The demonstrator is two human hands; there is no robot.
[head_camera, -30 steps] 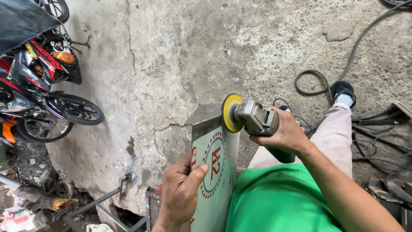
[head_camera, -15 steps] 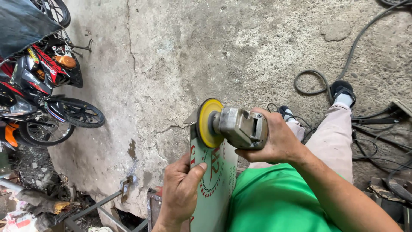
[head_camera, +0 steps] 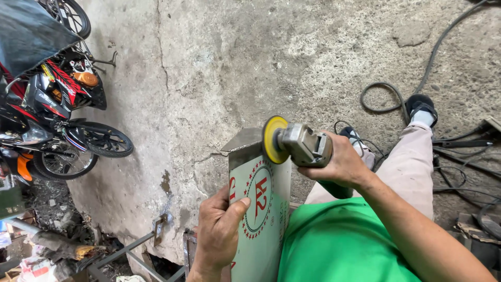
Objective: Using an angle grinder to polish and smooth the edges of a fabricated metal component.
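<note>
In the middle of the frame, low down, stands a metal box (head_camera: 261,209) made of thin sheet, white on its face with a round red and green sign painted on it. Its top end is bare grey metal. A yellow sanding disc (head_camera: 273,139) on an angle grinder (head_camera: 302,145) sits right at that top edge. To do this well, the disc should touch the edge lightly and stay flat on it, and the box should be held firm so it does not shake. The right hand (head_camera: 342,164) is wrapped tight around the grinder's body, fingers closed all the way. The left hand (head_camera: 219,235) grips the left side of the box, thumb pressed on the painted face, well below the disc. A black power cord (head_camera: 386,99) loops on the concrete floor (head_camera: 235,62) to the upper right. A red and black motorbike (head_camera: 57,115) is parked at the left edge.
</note>
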